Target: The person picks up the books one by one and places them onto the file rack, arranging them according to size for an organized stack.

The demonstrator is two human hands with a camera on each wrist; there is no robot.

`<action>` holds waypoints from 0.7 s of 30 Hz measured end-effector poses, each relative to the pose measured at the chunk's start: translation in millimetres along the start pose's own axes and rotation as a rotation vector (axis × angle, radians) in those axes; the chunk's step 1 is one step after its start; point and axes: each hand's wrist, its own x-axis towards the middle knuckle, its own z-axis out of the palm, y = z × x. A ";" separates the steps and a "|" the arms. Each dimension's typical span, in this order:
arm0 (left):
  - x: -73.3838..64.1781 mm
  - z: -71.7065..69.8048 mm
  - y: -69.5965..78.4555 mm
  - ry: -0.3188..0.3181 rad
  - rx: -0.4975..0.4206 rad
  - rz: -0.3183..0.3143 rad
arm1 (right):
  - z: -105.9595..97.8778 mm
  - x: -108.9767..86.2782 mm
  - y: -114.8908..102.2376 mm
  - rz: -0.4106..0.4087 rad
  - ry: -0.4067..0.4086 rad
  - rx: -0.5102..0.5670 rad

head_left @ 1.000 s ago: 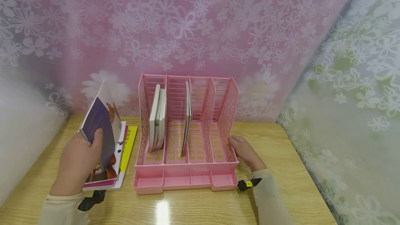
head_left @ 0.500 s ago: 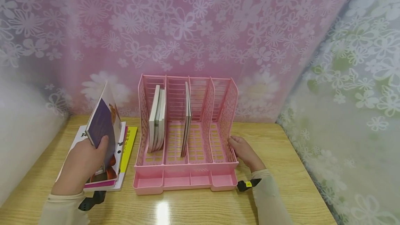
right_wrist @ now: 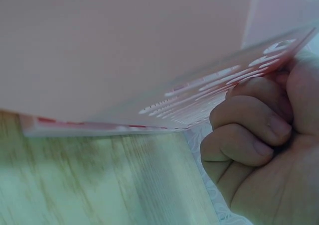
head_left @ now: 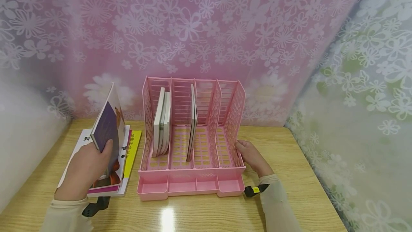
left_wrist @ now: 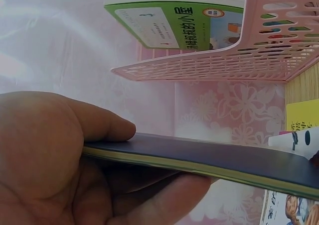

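Observation:
My left hand holds a thin book with a purple cover on edge above a stack of books at the left. In the left wrist view the thumb lies on one cover of this book and the fingers are under the other. My right hand grips the right side wall of a pink desk file rack. Its fingers are curled in at the wall's edge in the right wrist view. Several books stand in the rack's leftmost slot, and thin books stand near its second divider.
The stack under the left hand includes a white-covered book and a yellow book sticking out rightward. Shallow trays run along the rack's front. A flowered pink curtain hangs behind the wooden table.
My left hand has shifted slightly right with the purple book, uncovering more of the white book below it. The right hand has stayed at the rack's side.

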 end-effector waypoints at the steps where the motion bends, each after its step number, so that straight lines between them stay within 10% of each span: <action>1: 0.3 0.1 0.2 -0.001 -0.002 0.001 | 0.0 0.2 0.2 0.001 0.001 0.004; 21: 2.4 8.1 4.1 0.036 -0.002 0.063 | 1.4 -4.1 -9.7 0.016 0.000 0.003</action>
